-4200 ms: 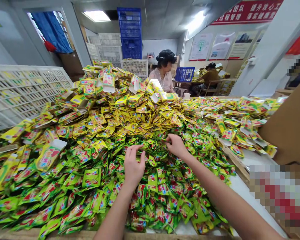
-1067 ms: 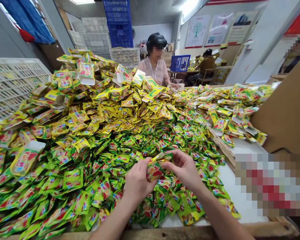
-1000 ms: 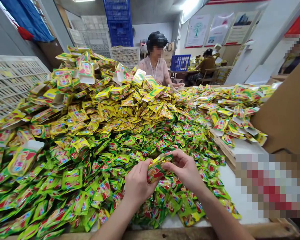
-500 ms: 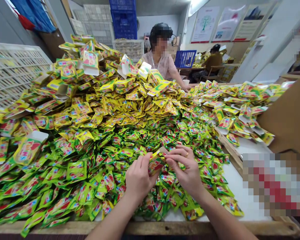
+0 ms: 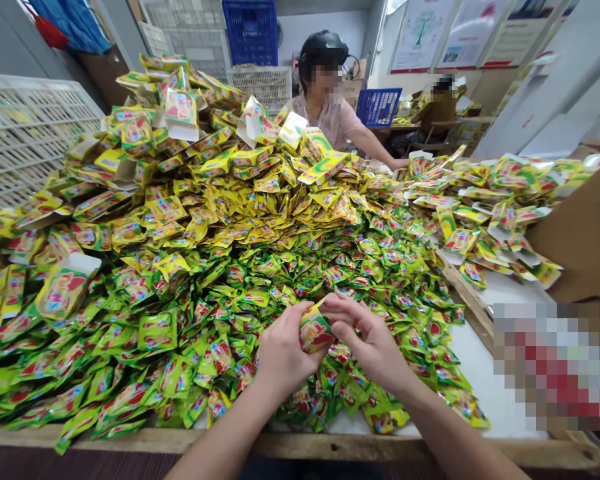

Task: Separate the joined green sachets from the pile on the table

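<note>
Near the front of the table, my left hand [image 5: 285, 347] is closed around a small yellow-and-green printed box [image 5: 314, 331], fingers on its upper side and thumb below. At the box's right end is my right hand [image 5: 367, 340], its fingertips on the upper edge and its thumb at the side, with the end between them. The fingers partly hide that end, so the flap is hard to make out. Beneath both hands spreads a heap of green foil packets [image 5: 260, 297]. Yellow foil packets [image 5: 275, 230] are piled behind them.
Many small boxes [image 5: 180, 113] top the pile at the left, some with open flaps; more boxes [image 5: 500, 180] lie at the right beyond a wooden divider [image 5: 467, 300]. A wooden rim [image 5: 325, 445] edges the front. Across the table, a helmeted person [image 5: 325, 107] reaches toward the right-hand boxes.
My right fingers have moved over the end of the box, where the raised flap showed before. The co-worker's arm has reached farther right, and the view has shifted slightly.
</note>
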A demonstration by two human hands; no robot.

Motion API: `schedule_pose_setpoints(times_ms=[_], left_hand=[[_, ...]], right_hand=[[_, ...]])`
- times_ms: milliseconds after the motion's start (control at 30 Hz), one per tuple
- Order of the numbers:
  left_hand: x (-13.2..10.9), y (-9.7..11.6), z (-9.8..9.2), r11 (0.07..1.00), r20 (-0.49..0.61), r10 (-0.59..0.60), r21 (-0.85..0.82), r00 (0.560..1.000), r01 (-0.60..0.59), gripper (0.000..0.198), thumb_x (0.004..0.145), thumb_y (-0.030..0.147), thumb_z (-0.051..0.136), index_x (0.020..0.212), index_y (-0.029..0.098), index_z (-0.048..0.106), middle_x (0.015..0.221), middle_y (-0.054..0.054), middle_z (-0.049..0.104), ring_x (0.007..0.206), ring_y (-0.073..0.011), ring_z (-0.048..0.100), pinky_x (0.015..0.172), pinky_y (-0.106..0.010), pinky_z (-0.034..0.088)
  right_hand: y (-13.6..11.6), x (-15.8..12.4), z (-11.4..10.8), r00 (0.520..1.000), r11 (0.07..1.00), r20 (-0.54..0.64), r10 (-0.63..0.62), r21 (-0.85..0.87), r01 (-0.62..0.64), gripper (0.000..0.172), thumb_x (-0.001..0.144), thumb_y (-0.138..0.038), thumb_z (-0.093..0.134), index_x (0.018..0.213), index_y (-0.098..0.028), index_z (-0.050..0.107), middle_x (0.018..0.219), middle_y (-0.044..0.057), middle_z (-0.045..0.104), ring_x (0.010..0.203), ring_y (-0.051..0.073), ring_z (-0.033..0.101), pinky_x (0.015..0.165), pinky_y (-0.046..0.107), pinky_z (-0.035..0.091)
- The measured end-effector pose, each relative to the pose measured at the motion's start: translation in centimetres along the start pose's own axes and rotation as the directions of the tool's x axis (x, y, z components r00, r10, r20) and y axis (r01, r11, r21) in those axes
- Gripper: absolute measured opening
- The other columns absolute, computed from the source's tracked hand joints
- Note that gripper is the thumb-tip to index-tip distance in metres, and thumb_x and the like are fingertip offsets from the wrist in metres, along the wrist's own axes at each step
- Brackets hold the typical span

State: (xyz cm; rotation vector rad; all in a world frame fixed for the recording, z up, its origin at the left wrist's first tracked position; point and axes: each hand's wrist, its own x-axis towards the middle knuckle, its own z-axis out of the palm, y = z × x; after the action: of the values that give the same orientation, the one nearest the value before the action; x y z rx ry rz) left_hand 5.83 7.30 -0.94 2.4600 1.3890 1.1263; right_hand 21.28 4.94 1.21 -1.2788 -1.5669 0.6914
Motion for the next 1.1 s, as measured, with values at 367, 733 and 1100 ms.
schedule_pose_setpoints(times_ms=[367, 733, 1100], left_hand=[[1.1, 0.1, -1.1, 0.79, 0.21, -0.186, -0.549, 0.96, 0.273, 0.045, 0.083, 0.039, 0.057, 0.121, 0.018, 0.041, 0.109, -0.01, 0.061, 0.097, -0.0206, 0.061, 0.084, -0.035, 0.049], [0.5, 0.6, -1.1, 0.672, 0.254, -0.229, -0.657, 0.94, 0.341, 0.032, 0.081, 0.036, 0.06, 0.103, 0.02, 0.044, 0.086, -0.003, 0.064, 0.074, -0.0155, 0.064, 0.066, -0.027, 0.05], [0.7, 0.5, -0.7, 0.62, 0.09, -0.352, -0.724, 0.932, 0.304, 0.031, 0.078, 0.044, 0.06, 0.092, 0.019, 0.049, 0.086, -0.002, 0.057, 0.076, -0.0145, 0.059, 0.069, -0.027, 0.047]], right_hand=[[-0.5, 0.6, 0.4, 0.952, 0.842, 0.005, 0.306, 0.465, -0.274, 0.027, 0.07, -0.042, 0.071, 0.085, -0.019, 0.068, 0.08, 0.005, 0.072, 0.073, 0.02, 0.066, 0.069, 0.034, 0.054], [-0.7, 0.6, 0.1, 0.963, 0.89, 0.158, 0.219, 0.371, -0.264, 0.03, 0.077, -0.045, 0.065, 0.092, -0.02, 0.067, 0.089, 0.005, 0.073, 0.083, 0.021, 0.067, 0.076, 0.034, 0.054], [0.9, 1.1, -0.1, 0.971, 0.935, -0.14, 0.192, 0.327, -0.137, 0.063, 0.059, -0.046, 0.079, 0.113, -0.021, 0.058, 0.104, 0.009, 0.068, 0.087, 0.023, 0.066, 0.073, 0.036, 0.055]])
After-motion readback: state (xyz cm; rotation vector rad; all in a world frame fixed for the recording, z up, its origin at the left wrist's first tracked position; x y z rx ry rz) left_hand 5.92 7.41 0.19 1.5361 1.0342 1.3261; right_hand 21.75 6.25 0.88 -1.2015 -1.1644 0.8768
